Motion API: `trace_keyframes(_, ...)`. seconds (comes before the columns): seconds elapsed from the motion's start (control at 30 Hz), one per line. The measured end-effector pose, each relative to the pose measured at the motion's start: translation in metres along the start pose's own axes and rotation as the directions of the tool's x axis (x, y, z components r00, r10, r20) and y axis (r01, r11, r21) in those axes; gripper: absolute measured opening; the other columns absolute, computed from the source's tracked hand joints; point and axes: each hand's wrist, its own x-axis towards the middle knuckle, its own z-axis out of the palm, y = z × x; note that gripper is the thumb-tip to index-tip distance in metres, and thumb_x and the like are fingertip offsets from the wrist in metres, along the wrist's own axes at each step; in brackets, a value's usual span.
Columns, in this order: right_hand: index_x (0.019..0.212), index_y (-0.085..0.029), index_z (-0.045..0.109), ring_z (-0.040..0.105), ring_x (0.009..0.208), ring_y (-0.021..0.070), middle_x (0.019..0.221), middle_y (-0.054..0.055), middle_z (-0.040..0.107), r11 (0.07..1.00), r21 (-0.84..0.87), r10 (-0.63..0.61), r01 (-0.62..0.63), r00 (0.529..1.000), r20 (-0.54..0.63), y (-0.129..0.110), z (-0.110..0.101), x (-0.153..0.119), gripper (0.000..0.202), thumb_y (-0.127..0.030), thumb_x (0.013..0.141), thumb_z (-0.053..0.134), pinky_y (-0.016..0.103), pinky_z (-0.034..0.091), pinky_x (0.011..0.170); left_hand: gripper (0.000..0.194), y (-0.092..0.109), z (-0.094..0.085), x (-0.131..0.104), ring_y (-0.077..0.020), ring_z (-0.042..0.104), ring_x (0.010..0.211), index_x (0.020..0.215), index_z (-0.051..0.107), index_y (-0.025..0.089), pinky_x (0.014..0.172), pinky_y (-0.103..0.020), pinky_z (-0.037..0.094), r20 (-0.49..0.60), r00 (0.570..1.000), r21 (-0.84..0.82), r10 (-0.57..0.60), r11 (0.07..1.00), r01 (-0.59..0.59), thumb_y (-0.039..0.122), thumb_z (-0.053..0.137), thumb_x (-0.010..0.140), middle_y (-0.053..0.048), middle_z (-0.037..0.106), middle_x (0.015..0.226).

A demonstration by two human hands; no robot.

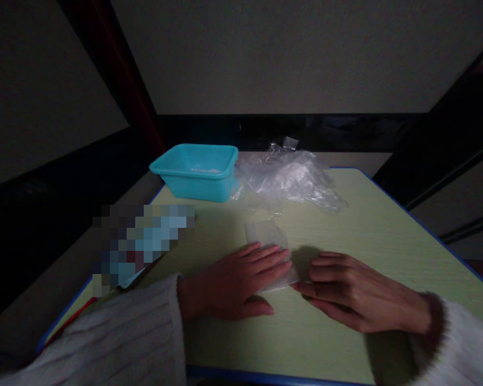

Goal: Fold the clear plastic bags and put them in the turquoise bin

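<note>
A small translucent plastic bag point(265, 232) lies flat near the middle of the pale green table point(386, 230). My left hand point(241, 281) rests on it, palm down, with the fingers spread and the thumb apart on the table side. To the right, my right hand point(346, 292) has its fingers curled, and its index fingertip touches the bag's lower right corner. Whether its fingers pinch that corner is too small to tell.
A turquoise basin point(197, 185) stands at the back left, beside a heap of crumpled clear plastic point(293, 177). A pixelated, partly light blue object point(148, 241) lies along the left edge. Behind the table is a grey wall point(290, 59).
</note>
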Motion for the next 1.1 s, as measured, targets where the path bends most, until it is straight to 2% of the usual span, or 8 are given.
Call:
trace_keyframes(0.1,0.102,-0.013,0.064,0.051,0.071,0.0200,0.076,0.007,0.062,1.000,0.018,0.017,-0.018,0.999,0.044,-0.0003,0.0009,0.0003,0.031,-0.021,0.091,0.036,0.035,0.039,0.068,0.066,-0.0001,0.0002,-0.0005,-0.0233,0.009,0.138,0.141,0.023,0.013,0.112,-0.041,0.009,0.008,1.000,-0.002,0.012,1.000,-0.012,0.052,0.036,0.089,-0.012,0.018,0.149)
trace_keyframes(0.3,0.099,-0.013,0.065,0.054,0.074,0.0214,0.078,0.008,0.064,0.999,0.046,0.027,-0.029,0.998,0.052,0.0000,0.0013,0.0013,0.030,-0.021,0.090,0.038,0.037,0.042,0.072,0.065,-0.0003,0.0002,-0.0012,-0.0269,0.012,0.138,0.140,0.025,0.017,0.110,-0.045,0.011,0.013,1.000,-0.017,0.012,1.000,-0.012,0.054,0.036,0.088,-0.013,0.019,0.149)
trace_keyframes(0.6,0.094,-0.014,0.065,0.053,0.074,0.0202,0.077,0.008,0.064,0.998,0.048,0.029,-0.032,0.998,0.048,0.0003,0.0003,0.0021,0.027,-0.021,0.089,0.039,0.035,0.042,0.070,0.065,-0.0008,0.0005,-0.0024,-0.0271,0.013,0.137,0.140,0.027,0.017,0.110,-0.046,0.013,-0.011,1.000,-0.024,0.026,0.999,-0.026,0.054,0.037,0.087,-0.013,0.020,0.149)
trace_keyframes(0.73,0.093,-0.014,0.064,0.054,0.074,0.0203,0.078,0.007,0.065,0.998,0.055,0.027,-0.030,0.998,0.052,0.0000,0.0012,0.0022,0.027,-0.020,0.089,0.039,0.036,0.042,0.072,0.067,-0.0009,-0.0005,-0.0028,-0.0279,0.013,0.137,0.141,0.025,0.018,0.110,-0.046,0.013,0.012,1.000,-0.017,0.020,1.000,-0.019,0.056,0.039,0.086,-0.013,0.019,0.149)
trace_keyframes(0.8,0.094,-0.013,0.065,0.054,0.073,0.0197,0.077,0.007,0.065,0.998,0.055,0.010,-0.011,1.000,0.025,0.0003,0.0013,0.0012,0.028,-0.020,0.090,0.037,0.036,0.042,0.073,0.067,-0.0007,-0.0008,-0.0027,-0.0286,0.013,0.137,0.141,0.026,0.019,0.110,-0.047,0.013,0.015,1.000,-0.013,0.020,1.000,-0.020,0.056,0.039,0.086,-0.013,0.018,0.149)
trace_keyframes(0.97,0.096,-0.013,0.065,0.053,0.068,0.0188,0.069,0.007,0.063,0.999,0.028,-0.042,0.047,0.988,-0.146,0.0022,-0.0009,-0.0018,0.032,-0.022,0.092,0.035,0.033,0.042,0.068,0.066,-0.0003,-0.0001,-0.0026,-0.0292,0.012,0.137,0.140,0.028,0.023,0.110,-0.047,0.013,0.013,1.000,0.000,0.014,1.000,-0.014,0.057,0.039,0.085,-0.014,0.016,0.150)
trace_keyframes(1.1,0.097,-0.013,0.064,0.054,0.070,0.0191,0.070,0.007,0.064,0.999,0.028,-0.029,0.032,0.994,-0.110,0.0036,0.0000,-0.0021,0.032,-0.023,0.093,0.035,0.033,0.041,0.068,0.066,-0.0005,0.0000,-0.0029,-0.0291,0.012,0.137,0.139,0.029,0.022,0.110,-0.047,0.012,0.013,1.000,-0.002,0.013,1.000,-0.013,0.057,0.039,0.085,-0.014,0.016,0.150)
